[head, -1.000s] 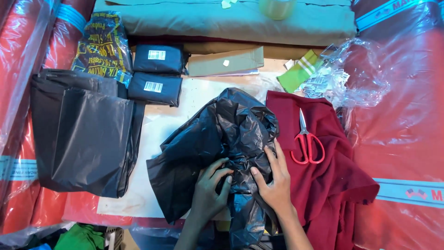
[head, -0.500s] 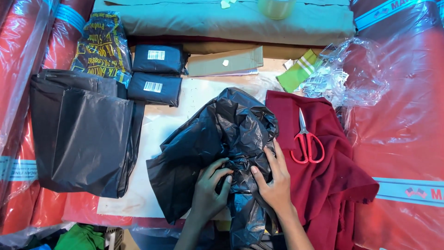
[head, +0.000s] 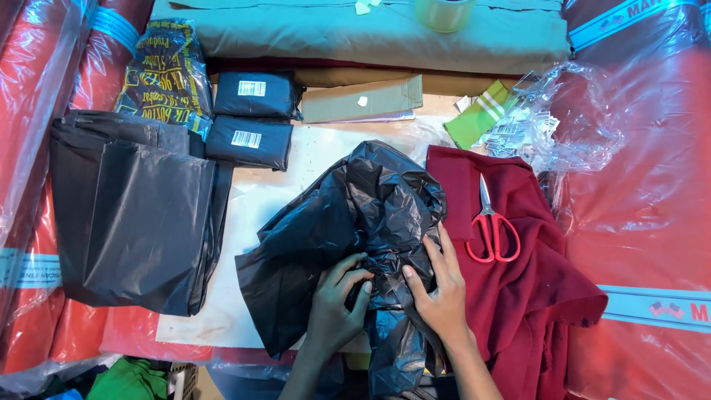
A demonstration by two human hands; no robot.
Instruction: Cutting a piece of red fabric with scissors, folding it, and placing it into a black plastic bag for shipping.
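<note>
Pressing into a crumpled black plastic bag at lower centre of the frame, the left hand and right hand, fingers curled into its folds, would do best gathering the slippery film evenly, clear of the red scissors just right.

Both hands, left hand and right hand, press into a crumpled black bag beside red scissors on maroon cloth.

Red scissors on maroon cloth; 2 dark parcels.
</note>
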